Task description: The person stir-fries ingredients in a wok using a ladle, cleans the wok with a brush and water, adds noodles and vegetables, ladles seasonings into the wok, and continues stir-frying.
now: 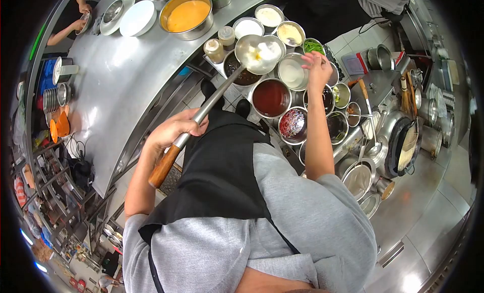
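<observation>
My left hand (177, 127) is wrapped round the metal shaft of a long ladle (214, 99), just above its wooden end. The ladle's wide bowl holds white stuff with a yellowish patch and hangs over the seasoning pots. My right hand (317, 70) is raised above the pots, its fingers loosely bent and slightly apart; nothing shows in them. Beneath it are a bowl of cloudy pale liquid (292, 74) and a container of chopped greens (313, 46). Nearby stand a pot of dark red sauce (271, 98) and a pot of red oily sauce (292, 124).
A steel counter (116, 86) runs along the left, bearing a pot of orange liquid (187, 17) and white plates (138, 18). At right are a wok (403, 146), a strainer (358, 181) and a wooden-handled tool (364, 90). Another person's hands (80, 22) hold a dish at upper left.
</observation>
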Action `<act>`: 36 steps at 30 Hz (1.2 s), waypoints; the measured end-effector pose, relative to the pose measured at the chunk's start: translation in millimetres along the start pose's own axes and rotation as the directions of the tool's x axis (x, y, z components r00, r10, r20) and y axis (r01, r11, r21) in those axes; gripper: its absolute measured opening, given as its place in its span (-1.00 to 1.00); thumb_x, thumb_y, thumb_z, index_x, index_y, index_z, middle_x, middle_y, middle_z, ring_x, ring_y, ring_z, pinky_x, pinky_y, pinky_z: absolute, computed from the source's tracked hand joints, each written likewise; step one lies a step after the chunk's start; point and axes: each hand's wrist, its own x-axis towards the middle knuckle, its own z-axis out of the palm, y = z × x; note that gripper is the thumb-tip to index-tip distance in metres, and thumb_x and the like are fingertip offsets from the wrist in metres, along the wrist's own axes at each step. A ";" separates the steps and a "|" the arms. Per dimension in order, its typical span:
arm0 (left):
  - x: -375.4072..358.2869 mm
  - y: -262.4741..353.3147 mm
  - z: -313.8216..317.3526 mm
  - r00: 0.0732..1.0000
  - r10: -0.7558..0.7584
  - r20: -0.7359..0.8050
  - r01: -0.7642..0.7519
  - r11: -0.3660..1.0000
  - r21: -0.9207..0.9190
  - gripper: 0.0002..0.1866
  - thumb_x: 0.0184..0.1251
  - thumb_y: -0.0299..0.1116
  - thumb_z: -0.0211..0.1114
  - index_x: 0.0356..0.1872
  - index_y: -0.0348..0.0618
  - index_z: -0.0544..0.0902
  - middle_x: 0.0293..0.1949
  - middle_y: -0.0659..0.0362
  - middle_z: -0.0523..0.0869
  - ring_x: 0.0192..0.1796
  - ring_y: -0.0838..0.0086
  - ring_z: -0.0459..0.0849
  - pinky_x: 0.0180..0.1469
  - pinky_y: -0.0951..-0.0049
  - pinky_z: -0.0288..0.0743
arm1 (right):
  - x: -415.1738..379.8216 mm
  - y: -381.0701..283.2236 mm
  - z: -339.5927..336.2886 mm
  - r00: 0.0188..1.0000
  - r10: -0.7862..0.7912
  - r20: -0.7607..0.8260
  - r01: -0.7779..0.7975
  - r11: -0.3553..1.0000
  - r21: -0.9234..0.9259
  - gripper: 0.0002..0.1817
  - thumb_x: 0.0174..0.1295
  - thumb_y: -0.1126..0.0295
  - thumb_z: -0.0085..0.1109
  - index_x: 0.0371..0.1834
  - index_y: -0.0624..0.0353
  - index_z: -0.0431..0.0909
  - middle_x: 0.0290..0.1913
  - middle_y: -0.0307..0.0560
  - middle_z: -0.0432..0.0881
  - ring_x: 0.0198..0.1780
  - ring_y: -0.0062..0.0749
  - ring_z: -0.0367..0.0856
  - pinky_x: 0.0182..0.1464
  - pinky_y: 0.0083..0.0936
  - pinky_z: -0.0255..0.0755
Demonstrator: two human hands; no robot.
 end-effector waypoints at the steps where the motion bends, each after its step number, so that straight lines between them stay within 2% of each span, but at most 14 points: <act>1: 3.4 1.9 1.5 1.000 0.014 0.002 -0.014 1.000 -0.009 -0.77 -0.09 -0.30 0.21 -0.40 -0.14 0.42 -0.47 0.30 0.45 -0.37 0.60 0.33 -0.25 0.55 0.23 | 6.8 5.1 3.3 0.999 -0.041 -0.026 0.039 0.996 -0.085 -0.69 0.54 0.37 -0.06 0.02 0.45 0.55 -0.16 0.16 0.74 -0.21 -0.25 0.80 -0.40 -0.51 0.65; 4: 2.2 5.4 1.3 1.000 0.011 0.025 -0.011 1.000 0.005 -0.74 -0.11 -0.30 0.23 -0.37 -0.14 0.43 -0.45 0.30 0.46 -0.36 0.61 0.35 -0.28 0.59 0.24 | 35.4 38.4 11.2 0.983 -0.176 -0.057 0.150 0.937 -0.315 -0.70 0.54 0.40 -0.09 0.00 0.46 0.55 -0.17 0.10 0.74 -0.23 -0.27 0.81 -0.39 -0.49 0.67; 7: -6.4 4.9 -4.0 0.999 -0.033 0.030 0.034 0.999 -0.005 -0.72 -0.14 -0.33 0.24 -0.35 -0.15 0.45 -0.44 0.30 0.48 -0.36 0.63 0.37 -0.30 0.61 0.26 | 61.1 78.8 15.5 0.991 -0.120 -0.066 0.082 0.907 -0.413 -0.72 0.53 0.44 -0.11 -0.03 0.44 0.56 -0.19 0.11 0.74 -0.27 -0.26 0.81 -0.40 -0.48 0.68; 8: -9.6 6.2 -4.0 0.999 -0.037 0.026 0.038 0.999 -0.015 -0.72 -0.14 -0.33 0.25 -0.35 -0.15 0.46 -0.44 0.30 0.47 -0.37 0.63 0.37 -0.30 0.62 0.26 | 53.5 67.3 25.1 0.993 -0.024 -0.116 -0.006 0.968 -0.251 -0.71 0.51 0.44 -0.11 -0.03 0.52 0.52 -0.21 0.21 0.73 -0.29 -0.20 0.81 -0.40 -0.45 0.69; 11: -14.9 5.3 -8.7 0.998 -0.050 0.035 0.051 0.998 -0.043 -0.72 -0.13 -0.36 0.25 -0.32 -0.16 0.46 -0.44 0.30 0.48 -0.38 0.64 0.37 -0.31 0.62 0.27 | 65.8 79.7 32.3 0.965 0.108 -0.237 -0.117 0.993 -0.025 -0.72 0.47 0.47 -0.10 -0.05 0.57 0.48 -0.21 0.29 0.72 -0.28 -0.11 0.81 -0.42 -0.40 0.69; 14: -15.5 6.7 -11.3 0.997 -0.077 0.031 0.079 0.996 -0.048 -0.72 -0.12 -0.37 0.25 -0.31 -0.16 0.46 -0.43 0.30 0.49 -0.38 0.64 0.38 -0.31 0.62 0.28 | 78.4 99.2 36.4 0.946 0.199 -0.257 -0.153 0.970 0.188 -0.72 0.45 0.49 -0.09 -0.04 0.59 0.45 -0.18 0.36 0.71 -0.25 -0.01 0.81 -0.38 -0.35 0.70; 17: -12.7 5.2 -15.4 0.996 -0.080 0.030 0.082 0.995 -0.049 -0.71 -0.12 -0.38 0.25 -0.30 -0.16 0.46 -0.43 0.30 0.48 -0.38 0.64 0.38 -0.31 0.61 0.27 | 80.2 99.7 34.7 0.935 0.252 -0.248 -0.172 0.938 0.301 -0.72 0.44 0.50 -0.10 -0.01 0.60 0.42 -0.13 0.41 0.69 -0.20 0.06 0.80 -0.32 -0.32 0.70; 20: -11.4 4.3 -18.6 0.996 -0.083 0.026 0.084 0.994 -0.064 -0.71 -0.12 -0.38 0.25 -0.31 -0.16 0.45 -0.43 0.30 0.48 -0.38 0.64 0.37 -0.32 0.61 0.26 | 75.4 92.4 26.8 0.921 0.310 -0.237 -0.216 0.910 0.353 -0.73 0.44 0.53 -0.14 0.01 0.60 0.40 -0.09 0.42 0.68 -0.16 0.09 0.79 -0.27 -0.30 0.71; 23: -10.1 5.6 -20.8 0.996 -0.083 0.032 0.085 0.995 -0.050 -0.71 -0.13 -0.37 0.26 -0.31 -0.15 0.45 -0.44 0.30 0.47 -0.38 0.64 0.37 -0.31 0.61 0.26 | 64.3 84.4 19.8 0.926 0.281 -0.252 -0.177 0.913 0.368 -0.73 0.43 0.53 -0.16 -0.01 0.59 0.39 -0.12 0.43 0.67 -0.20 0.04 0.80 -0.37 -0.32 0.72; 29: -7.4 7.9 -22.5 0.996 -0.084 0.041 0.085 0.996 -0.023 -0.70 -0.15 -0.34 0.27 -0.33 -0.14 0.44 -0.44 0.30 0.46 -0.36 0.62 0.37 -0.28 0.60 0.26 | 62.2 87.3 43.2 0.935 0.206 -0.289 -0.148 0.967 0.208 -0.74 0.46 0.53 -0.15 -0.02 0.59 0.41 -0.14 0.38 0.67 -0.22 -0.01 0.80 -0.38 -0.33 0.74; 33: -5.9 10.8 -20.2 0.995 -0.089 0.033 0.090 0.996 -0.010 -0.71 -0.16 -0.33 0.25 -0.34 -0.14 0.44 -0.44 0.30 0.46 -0.35 0.60 0.38 -0.27 0.59 0.27 | 71.6 94.5 56.1 0.923 0.238 -0.303 -0.152 0.948 0.281 -0.72 0.37 0.61 -0.28 -0.04 0.60 0.41 -0.08 0.42 0.65 -0.15 0.08 0.79 -0.29 -0.31 0.74; 36: -5.8 11.2 -20.1 0.995 -0.089 0.032 0.090 0.996 -0.006 -0.71 -0.17 -0.34 0.25 -0.34 -0.15 0.45 -0.43 0.29 0.46 -0.35 0.59 0.38 -0.26 0.58 0.27 | 68.3 88.3 46.7 0.897 0.323 -0.303 -0.192 0.901 0.389 -0.76 0.42 0.59 -0.19 0.00 0.59 0.39 -0.05 0.41 0.65 -0.08 0.11 0.77 -0.21 -0.30 0.74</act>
